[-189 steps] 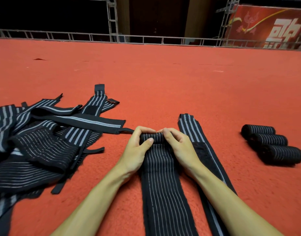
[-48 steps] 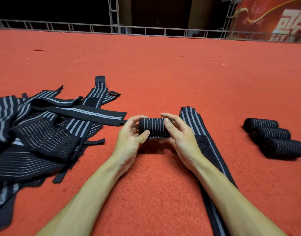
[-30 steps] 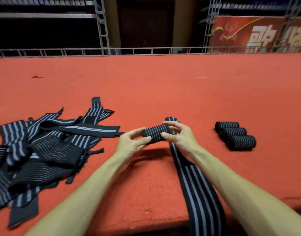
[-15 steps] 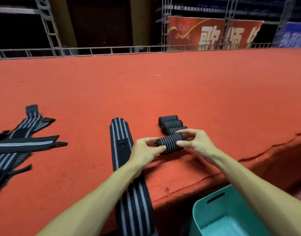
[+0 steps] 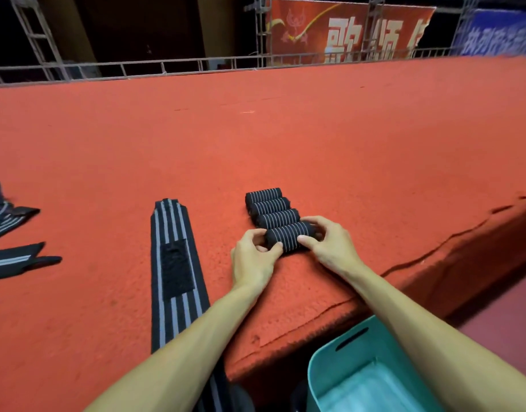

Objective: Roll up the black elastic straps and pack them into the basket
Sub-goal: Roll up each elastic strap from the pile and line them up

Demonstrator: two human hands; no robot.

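Head view: my left hand (image 5: 252, 257) and right hand (image 5: 330, 242) grasp one rolled black strap (image 5: 288, 237) at frame centre.
Fingers curl round each end of it; it touches a row of three more rolled straps (image 5: 269, 208) just above, on the red carpeted platform (image 5: 285, 144). A flat striped strap (image 5: 174, 263) lies to the left, and the teal basket (image 5: 324, 373) sits at lower right.

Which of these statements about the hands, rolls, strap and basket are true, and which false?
1. The left hand and right hand both hold the nearest roll. True.
2. Four rolls lie side by side on the carpet. True.
3. The basket stands on the carpet among the rolls. False: the basket sits lower, past the carpet's edge.
4. The flat strap lies right of the rolls. False: the strap lies left of them.
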